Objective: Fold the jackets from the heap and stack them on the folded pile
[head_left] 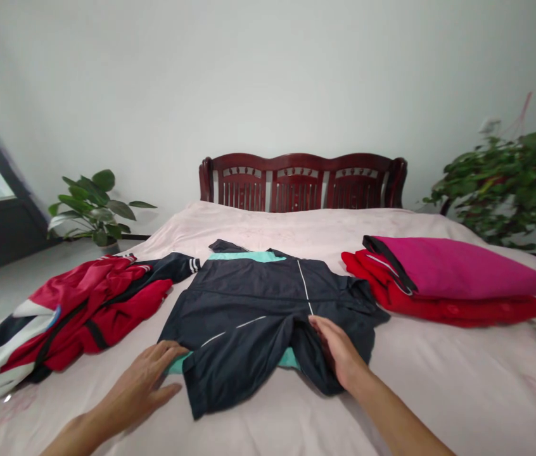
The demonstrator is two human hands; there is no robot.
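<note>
A dark navy jacket (249, 278) with teal panels and thin white piping lies spread on the bed in front of me. One sleeve (234, 370) is laid across its body toward the lower left, and the cloth is bunched near the middle. My left hand (151, 373) rests at the jacket's lower left edge, fingers stretched out, touching the teal part. On the other side, my right hand (339, 351) presses against the bunched dark cloth with its fingers extended; part of its palm side is hidden.
A loose heap of red, navy and white clothes (92, 310) lies to the left. At right sits a folded stack, a magenta garment (467, 266) over a red one (477, 310). Beyond the pink sheet (420, 392) stands a wooden headboard (296, 180), with potted plants (99, 202) either side.
</note>
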